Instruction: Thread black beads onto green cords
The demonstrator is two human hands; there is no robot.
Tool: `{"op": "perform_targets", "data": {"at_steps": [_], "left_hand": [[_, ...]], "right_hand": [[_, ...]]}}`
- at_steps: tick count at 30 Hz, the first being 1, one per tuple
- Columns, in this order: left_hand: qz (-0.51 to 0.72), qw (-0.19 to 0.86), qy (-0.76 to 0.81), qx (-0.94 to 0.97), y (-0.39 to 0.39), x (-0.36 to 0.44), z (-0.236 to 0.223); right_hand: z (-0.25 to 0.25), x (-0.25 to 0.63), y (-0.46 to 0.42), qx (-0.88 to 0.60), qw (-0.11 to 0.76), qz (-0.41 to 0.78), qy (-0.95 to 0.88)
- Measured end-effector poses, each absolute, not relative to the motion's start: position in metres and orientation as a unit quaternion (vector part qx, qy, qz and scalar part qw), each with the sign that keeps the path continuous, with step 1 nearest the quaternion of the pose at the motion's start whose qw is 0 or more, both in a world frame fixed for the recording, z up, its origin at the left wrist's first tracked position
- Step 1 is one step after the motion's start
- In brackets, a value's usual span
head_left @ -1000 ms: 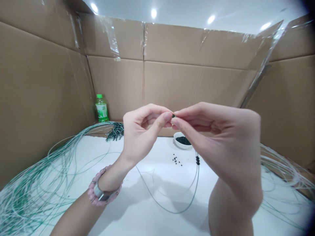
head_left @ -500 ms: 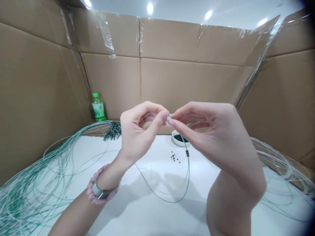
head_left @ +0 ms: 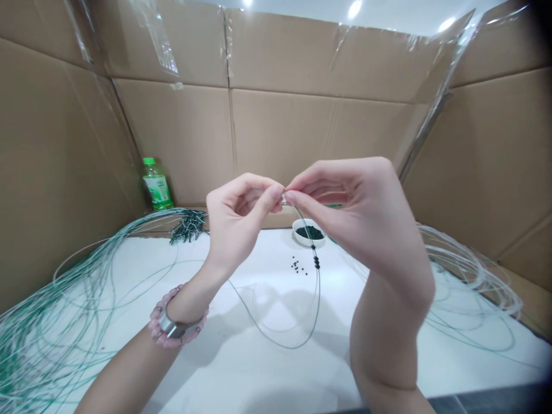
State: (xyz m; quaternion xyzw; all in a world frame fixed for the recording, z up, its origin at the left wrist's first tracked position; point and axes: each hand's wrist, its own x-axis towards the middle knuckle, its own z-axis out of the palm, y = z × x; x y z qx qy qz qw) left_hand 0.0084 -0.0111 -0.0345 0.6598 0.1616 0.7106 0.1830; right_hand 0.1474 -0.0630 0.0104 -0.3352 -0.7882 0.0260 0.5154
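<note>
My left hand [head_left: 241, 221], with a pink beaded bracelet at its wrist, is closed in a pinch of thumb and forefinger on a thin green cord [head_left: 319, 287]. Fingertip to fingertip with it, my right hand [head_left: 345, 195] pinches the cord too. What lies right between the tips is too small to make out. From the hands the cord hangs in a loop over the white table. Several small black beads [head_left: 317, 263] sit together on its right side, and one single bead [head_left: 313, 247] is just above them.
Behind the hands stands a white bowl [head_left: 297, 234] of black beads, with several loose beads [head_left: 296, 266] before it. Bundles of green and white cords [head_left: 86, 282] lie left, and pale cords [head_left: 478, 282] right. A green bottle [head_left: 157, 187] stands by the cardboard walls [head_left: 280, 132].
The fingertips of both hands have come closer together. A single bead now shows on the cord above the cluster. My view has shifted a little, so everything sits further left and higher.
</note>
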Motion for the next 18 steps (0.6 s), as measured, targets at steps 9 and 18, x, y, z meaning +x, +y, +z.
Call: {"op": "perform_targets", "data": {"at_steps": [9, 18], "left_hand": [[0.714, 0.297, 0.112, 0.624, 0.001, 0.012, -0.041], [0.572, 0.539, 0.105, 0.61, 0.011, 0.006, -0.04]], "right_hand": [[0.01, 0.147, -0.054, -0.361, 0.499, 0.027, -0.787], [0.012, 0.148, -0.052, -0.33, 0.477, 0.04, -0.813]]}}
